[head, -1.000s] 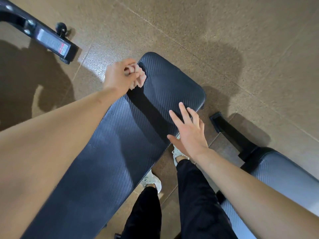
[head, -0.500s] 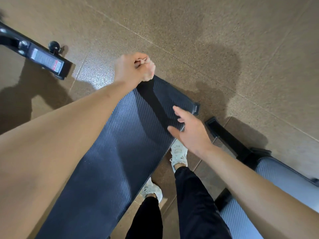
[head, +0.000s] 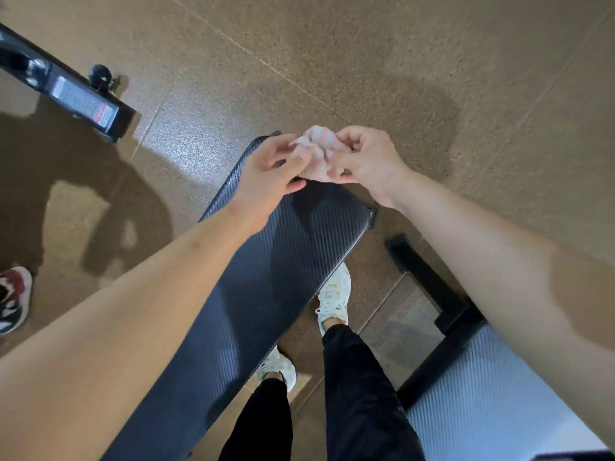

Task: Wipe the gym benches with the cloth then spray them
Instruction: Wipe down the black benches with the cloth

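A crumpled pale pink cloth hangs in the air above the far end of the black ribbed gym bench. My left hand touches the cloth's left side with loosely curled fingers. My right hand pinches the cloth's right side. Both hands are lifted off the bench pad. A second bench with a lighter ribbed pad lies at the lower right. No spray bottle is in view.
A black machine frame with a label and a knob stands at the upper left. The second bench's black foot juts onto the brown floor. My legs and white shoes stand between the benches. Another person's shoe shows at the left edge.
My left hand lifted the cloth off the bench's far end. My right hand left the pad and came up to take hold of the cloth beside the left hand.
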